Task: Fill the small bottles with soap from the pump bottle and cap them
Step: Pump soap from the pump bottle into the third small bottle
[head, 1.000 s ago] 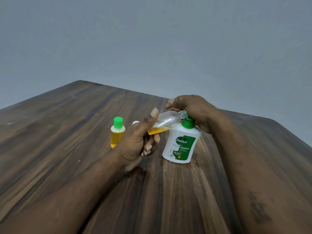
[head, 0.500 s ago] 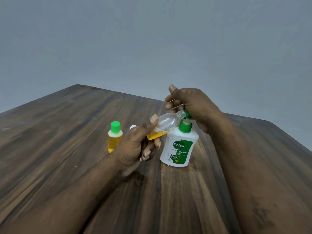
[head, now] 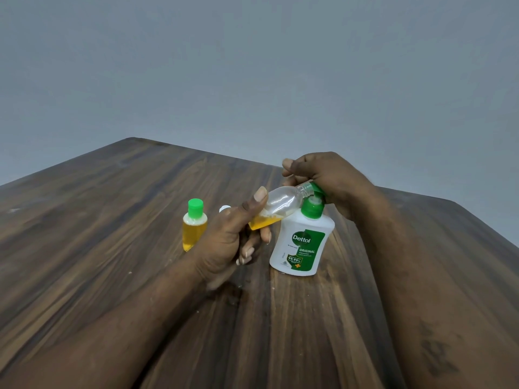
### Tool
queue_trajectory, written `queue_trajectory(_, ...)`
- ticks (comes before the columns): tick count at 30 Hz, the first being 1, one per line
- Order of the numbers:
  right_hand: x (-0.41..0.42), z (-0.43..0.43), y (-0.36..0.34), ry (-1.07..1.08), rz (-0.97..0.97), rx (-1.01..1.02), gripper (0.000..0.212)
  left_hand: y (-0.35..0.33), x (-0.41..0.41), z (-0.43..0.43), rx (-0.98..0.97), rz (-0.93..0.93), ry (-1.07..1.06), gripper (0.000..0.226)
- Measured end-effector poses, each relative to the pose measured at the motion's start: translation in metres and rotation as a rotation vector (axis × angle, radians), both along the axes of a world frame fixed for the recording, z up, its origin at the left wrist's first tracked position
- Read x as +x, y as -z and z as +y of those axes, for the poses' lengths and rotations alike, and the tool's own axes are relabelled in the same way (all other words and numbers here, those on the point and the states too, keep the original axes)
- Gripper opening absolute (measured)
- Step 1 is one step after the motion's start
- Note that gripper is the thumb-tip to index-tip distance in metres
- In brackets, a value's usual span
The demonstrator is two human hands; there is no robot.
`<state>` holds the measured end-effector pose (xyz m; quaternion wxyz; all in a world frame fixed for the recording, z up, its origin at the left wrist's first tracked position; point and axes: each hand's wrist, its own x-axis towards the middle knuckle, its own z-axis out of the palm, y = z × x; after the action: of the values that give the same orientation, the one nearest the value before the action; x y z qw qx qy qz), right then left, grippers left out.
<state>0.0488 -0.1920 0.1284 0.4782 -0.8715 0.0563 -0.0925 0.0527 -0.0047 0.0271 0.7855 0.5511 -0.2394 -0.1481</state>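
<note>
Bottle: tilted, mouth at the pump nozzle, yellow soap pooled in its low end.
Left grip: clasps my bottle's low end, thumb on top.
Pump bottle: upright on the worktop, just right.
Right grip: curled over its pump head.
Capped bottle: full, upright, further left.

two small bottles, one pump bottle, two hands

Glossy white plastic pump bottle and clear plastic small bottle above matt, wood-grain table.
</note>
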Motion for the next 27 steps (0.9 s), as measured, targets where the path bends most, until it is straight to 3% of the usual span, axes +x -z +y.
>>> queue_trajectory(6,-0.002,0.004,0.001,0.041,0.085,-0.102,0.027,0.001,-0.001,0.004,0.002,0.013,0.029,0.067)
queue_trajectory(11,-0.002,0.007,-0.002,0.065,0.015,-0.228,0.044,0.001,0.001,0.004,-0.01,0.021,0.065,0.067)
queue_trajectory(19,-0.005,0.005,-0.008,0.125,-0.248,-0.08,0.033,0.001,0.001,0.004,-0.019,0.016,0.098,0.068)
queue_trajectory(27,-0.005,0.011,-0.009,0.085,-0.184,0.023,0.046,0.002,0.003,0.004,-0.024,0.02,0.086,0.068)
